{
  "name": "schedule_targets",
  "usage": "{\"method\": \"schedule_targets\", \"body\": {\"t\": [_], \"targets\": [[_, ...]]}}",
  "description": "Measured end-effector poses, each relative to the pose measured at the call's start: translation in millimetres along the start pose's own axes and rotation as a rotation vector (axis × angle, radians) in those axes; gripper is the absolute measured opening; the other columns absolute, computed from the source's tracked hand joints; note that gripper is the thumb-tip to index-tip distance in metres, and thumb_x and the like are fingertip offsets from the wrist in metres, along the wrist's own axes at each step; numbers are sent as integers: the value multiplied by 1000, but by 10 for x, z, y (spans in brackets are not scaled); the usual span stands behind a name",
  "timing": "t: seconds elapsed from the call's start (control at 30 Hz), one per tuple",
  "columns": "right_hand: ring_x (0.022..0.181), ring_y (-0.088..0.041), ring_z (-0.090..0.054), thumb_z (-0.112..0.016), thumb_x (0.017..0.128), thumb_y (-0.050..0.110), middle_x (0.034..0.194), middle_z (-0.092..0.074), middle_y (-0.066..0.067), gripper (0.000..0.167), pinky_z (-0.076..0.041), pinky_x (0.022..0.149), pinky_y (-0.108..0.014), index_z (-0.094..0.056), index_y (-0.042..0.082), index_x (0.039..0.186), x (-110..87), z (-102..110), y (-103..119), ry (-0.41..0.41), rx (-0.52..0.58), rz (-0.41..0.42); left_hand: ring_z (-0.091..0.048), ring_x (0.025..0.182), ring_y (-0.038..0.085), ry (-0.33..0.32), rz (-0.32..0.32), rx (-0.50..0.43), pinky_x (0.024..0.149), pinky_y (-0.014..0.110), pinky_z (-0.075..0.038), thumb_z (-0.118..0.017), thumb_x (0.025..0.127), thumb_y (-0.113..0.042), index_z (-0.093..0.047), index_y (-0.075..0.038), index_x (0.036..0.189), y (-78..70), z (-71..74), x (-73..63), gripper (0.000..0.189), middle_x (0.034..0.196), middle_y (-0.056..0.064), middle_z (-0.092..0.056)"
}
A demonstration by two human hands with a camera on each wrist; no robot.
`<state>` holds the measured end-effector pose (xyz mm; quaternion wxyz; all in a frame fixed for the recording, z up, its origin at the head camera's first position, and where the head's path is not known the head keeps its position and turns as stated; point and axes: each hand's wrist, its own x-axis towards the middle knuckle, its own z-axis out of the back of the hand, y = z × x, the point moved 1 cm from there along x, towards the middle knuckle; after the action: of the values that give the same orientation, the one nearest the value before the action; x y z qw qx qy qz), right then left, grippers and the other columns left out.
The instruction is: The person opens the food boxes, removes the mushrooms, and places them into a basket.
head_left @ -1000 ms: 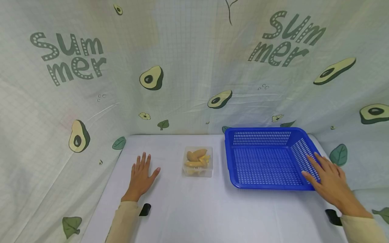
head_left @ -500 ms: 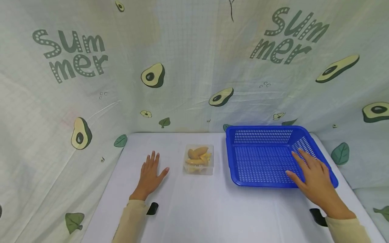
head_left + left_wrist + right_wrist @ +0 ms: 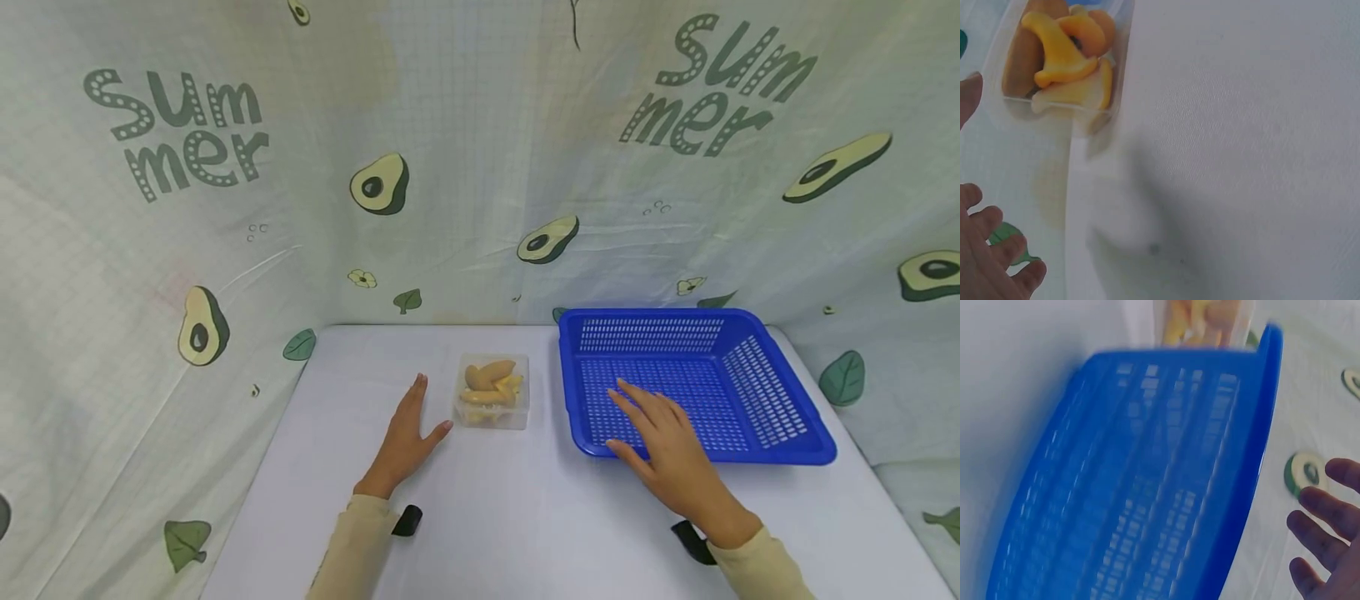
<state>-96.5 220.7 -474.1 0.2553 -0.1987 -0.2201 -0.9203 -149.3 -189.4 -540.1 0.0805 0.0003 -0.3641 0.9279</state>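
Observation:
A small clear plastic box [image 3: 512,422] stands on the white table, filled with tan oblong pieces [image 3: 483,397] and yellow flared pieces [image 3: 1063,53] whose kind I cannot tell. My left hand [image 3: 401,454] is just left of the box, thumb spread toward it, apart from it and holding nothing. To the right lies a blue perforated plastic basket [image 3: 652,313]. Over its front left part hovers my right hand [image 3: 671,458], fingers spread and slightly bent, with nothing in them. In the right wrist view its fingers [image 3: 1329,509] show beside the basket's rim.
A pale curtain [image 3: 450,125] printed with avocados and lettering encloses the table [image 3: 540,533] at the back and sides. The basket reaches close to the table's right edge. A gap of tabletop separates box and basket.
My left hand has moved right toward the clear box. My right hand has swept left from the basket's right side to its front left part. Box and basket have kept their places.

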Motion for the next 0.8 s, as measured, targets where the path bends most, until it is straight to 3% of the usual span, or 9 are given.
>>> {"method": "schedule_targets", "body": {"t": [0.13,0.23,0.37,0.47,0.63,0.8], "targets": [[136,-40,-53,-52,110,51,156,-52,-16,62,-38,112,-64,-55,5,151,75,-188,216,-6,44,55,-19,160,41,-4,-6,-48,130,62,-23,-75,100,-33,-15,-6,169,-58,-111,15,95,175,17,-17],[135,-39,-54,-42,111,55,155,-53,-16,65,-41,111,-64,-57,5,150,130,-333,367,-15,79,97,-19,160,40,-3,-5,-87,131,59,-22,-75,100,-30,-15,-6,169,-98,-191,29,95,175,17,-18],[135,-37,-55,-38,111,57,155,-53,-15,67,-45,111,-63,-58,4,148,204,-514,558,-21,119,136,-20,160,41,-9,3,-143,130,60,-22,-75,100,-29,-16,-8,170,-138,-295,51,94,174,18,-19],[136,-36,-54,-46,111,53,157,-52,-13,62,-47,111,-62,-57,6,149,250,-631,680,-5,133,138,-21,159,42,-16,2,-177,129,62,-23,-75,100,-30,-16,-8,169,-161,-370,61,94,173,20,-21],[139,-34,-52,-74,101,35,159,-50,-13,58,-49,113,-60,-57,7,149,328,-809,816,34,163,102,-25,157,46,-56,-15,-253,127,65,-27,-76,100,-27,-18,-4,168,-184,-478,74,92,171,24,-25],[140,-35,-52,-81,94,24,158,-50,-16,62,-48,115,-60,-57,7,149,418,-981,852,21,178,68,-26,157,45,-89,-31,-350,124,64,-34,-75,100,-23,-17,-1,167,-211,-551,93,91,172,23,-23]]}}
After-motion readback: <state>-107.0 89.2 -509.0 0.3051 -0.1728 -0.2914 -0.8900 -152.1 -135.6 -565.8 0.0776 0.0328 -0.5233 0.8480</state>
